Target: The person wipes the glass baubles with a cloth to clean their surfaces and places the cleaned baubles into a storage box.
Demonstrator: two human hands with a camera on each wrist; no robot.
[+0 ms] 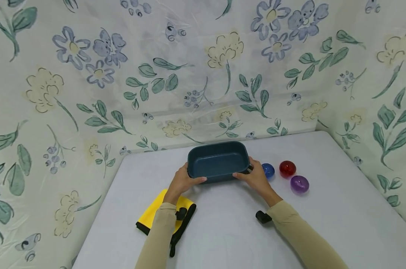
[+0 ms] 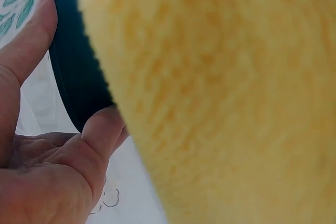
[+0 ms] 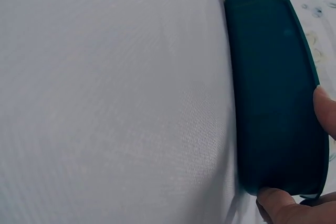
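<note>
A dark teal rectangular baking dish [image 1: 219, 164] is at the far side of the table, its bare inside bottom facing up. My left hand [image 1: 182, 182] grips its left end, thumb along the near wall. At the right end my right hand [image 1: 256, 177] holds it in the same way, beside a dark handle-like piece. The right wrist view shows the dish [image 3: 275, 93] side-on, close to the tabletop; whether it touches is unclear. A yellow cloth [image 1: 152, 211] with black edging lies under my left forearm, and this cloth [image 2: 210, 87] fills much of the left wrist view.
Just right of the dish sit a shiny blue ball-like object [image 1: 268, 170], a red one [image 1: 287, 169] and a purple one [image 1: 299, 184]. The white table [image 1: 223, 231] meets a flower-printed curtain [image 1: 189, 74] at the back and sides. Black wrist cameras stick out from both sleeves.
</note>
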